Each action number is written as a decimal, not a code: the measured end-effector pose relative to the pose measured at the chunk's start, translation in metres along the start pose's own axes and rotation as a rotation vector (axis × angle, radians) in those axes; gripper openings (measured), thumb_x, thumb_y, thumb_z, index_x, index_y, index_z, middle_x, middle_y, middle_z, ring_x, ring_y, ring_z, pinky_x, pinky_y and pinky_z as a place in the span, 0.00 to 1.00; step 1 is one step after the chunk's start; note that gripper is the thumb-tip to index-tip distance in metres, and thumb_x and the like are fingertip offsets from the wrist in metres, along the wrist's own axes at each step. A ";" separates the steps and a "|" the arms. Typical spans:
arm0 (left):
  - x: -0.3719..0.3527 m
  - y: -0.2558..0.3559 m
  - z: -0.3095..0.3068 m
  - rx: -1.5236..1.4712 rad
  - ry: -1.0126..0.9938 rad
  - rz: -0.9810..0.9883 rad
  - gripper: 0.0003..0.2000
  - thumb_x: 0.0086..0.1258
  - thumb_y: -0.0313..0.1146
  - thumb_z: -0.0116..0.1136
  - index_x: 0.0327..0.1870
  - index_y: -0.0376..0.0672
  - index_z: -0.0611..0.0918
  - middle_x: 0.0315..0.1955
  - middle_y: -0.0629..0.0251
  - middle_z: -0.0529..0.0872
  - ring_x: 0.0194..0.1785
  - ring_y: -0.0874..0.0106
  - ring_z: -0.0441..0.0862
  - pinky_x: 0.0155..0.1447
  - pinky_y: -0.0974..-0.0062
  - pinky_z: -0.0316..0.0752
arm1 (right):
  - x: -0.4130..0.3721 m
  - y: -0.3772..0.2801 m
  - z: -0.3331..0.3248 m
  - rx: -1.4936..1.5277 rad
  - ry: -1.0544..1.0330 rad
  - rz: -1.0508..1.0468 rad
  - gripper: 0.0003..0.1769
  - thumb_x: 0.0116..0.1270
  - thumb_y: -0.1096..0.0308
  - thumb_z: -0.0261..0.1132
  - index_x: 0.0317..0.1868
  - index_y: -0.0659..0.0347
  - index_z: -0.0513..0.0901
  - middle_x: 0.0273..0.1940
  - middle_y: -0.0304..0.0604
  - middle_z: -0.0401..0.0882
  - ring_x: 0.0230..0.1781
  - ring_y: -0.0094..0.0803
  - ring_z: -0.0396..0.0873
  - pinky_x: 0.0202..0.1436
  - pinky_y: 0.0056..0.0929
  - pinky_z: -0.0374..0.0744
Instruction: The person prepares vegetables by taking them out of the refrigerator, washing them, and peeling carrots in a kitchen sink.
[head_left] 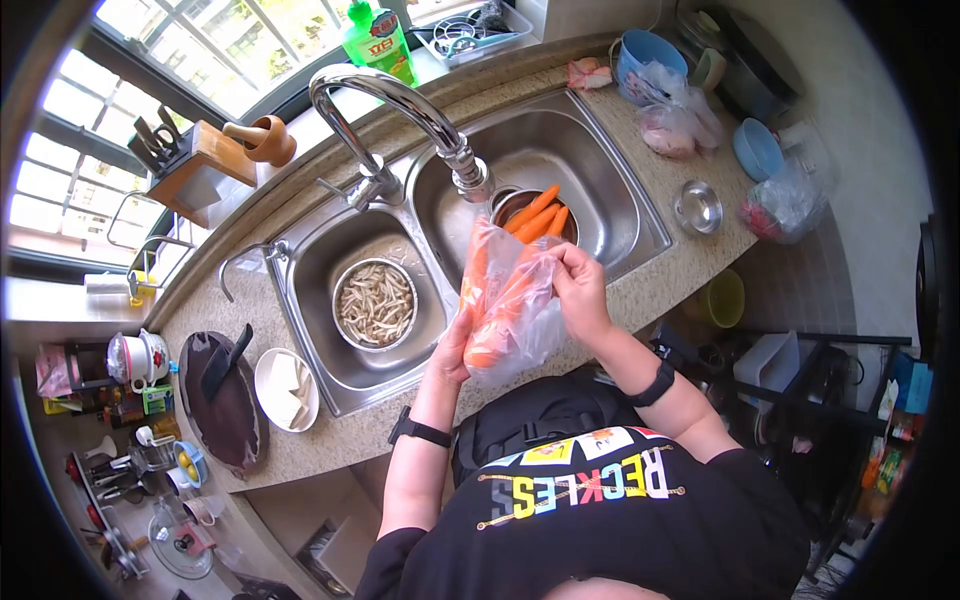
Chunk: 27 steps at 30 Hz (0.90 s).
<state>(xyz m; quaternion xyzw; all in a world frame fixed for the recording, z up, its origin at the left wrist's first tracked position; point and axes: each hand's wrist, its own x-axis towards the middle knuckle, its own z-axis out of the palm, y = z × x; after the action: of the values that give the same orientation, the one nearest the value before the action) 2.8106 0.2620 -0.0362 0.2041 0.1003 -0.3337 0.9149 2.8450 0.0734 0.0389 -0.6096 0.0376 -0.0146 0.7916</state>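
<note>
A clear plastic bag (525, 315) with carrots (487, 340) inside hangs between my hands over the front edge of the right sink basin (600, 165). My left hand (457, 345) is wrapped around the bag's lower left side, supporting the carrots. With fingers pinched, my right hand (582, 290) grips the bag's right upper side. Several bare carrots (538, 215) stick out over a metal bowl (512, 203) in the basin; the bag partly hides that bowl. The chrome faucet (470, 170) ends just above the bag.
In the left basin stands a metal bowl of pale strips (375, 305). A white bowl with white slabs (287, 390) and a dark board with a black knife (225, 370) lie left. A small metal bowl (698, 207), a blue bowl (757, 150) and plastic bags (680, 120) sit right.
</note>
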 end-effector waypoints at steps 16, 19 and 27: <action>0.036 -0.028 0.028 0.054 0.029 0.162 0.37 0.61 0.54 0.56 0.65 0.39 0.61 0.58 0.55 0.71 0.59 0.62 0.72 0.63 0.63 0.68 | 0.002 -0.008 -0.071 0.379 -0.413 0.888 0.15 0.62 0.77 0.55 0.49 0.59 0.77 0.37 0.41 0.79 0.20 0.21 0.75 0.19 0.17 0.71; 0.041 -0.032 0.024 0.043 0.058 0.066 0.36 0.59 0.54 0.57 0.63 0.38 0.64 0.57 0.55 0.72 0.58 0.63 0.73 0.62 0.65 0.69 | 0.009 -0.011 -0.064 0.099 -0.296 0.657 0.20 0.62 0.78 0.55 0.56 0.58 0.75 0.41 0.39 0.80 0.26 0.19 0.76 0.28 0.19 0.76; 0.037 -0.044 0.025 0.184 0.152 0.026 0.38 0.56 0.55 0.59 0.63 0.37 0.65 0.57 0.56 0.73 0.57 0.64 0.73 0.63 0.66 0.68 | 0.035 -0.009 -0.083 0.196 -0.250 0.338 0.29 0.64 0.73 0.59 0.65 0.56 0.62 0.41 0.36 0.79 0.34 0.18 0.76 0.35 0.19 0.75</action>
<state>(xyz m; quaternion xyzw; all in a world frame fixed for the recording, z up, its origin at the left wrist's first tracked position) 2.8114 0.1993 -0.0394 0.3131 0.1358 -0.3130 0.8863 2.8738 -0.0115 0.0248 -0.5118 0.0392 0.1903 0.8368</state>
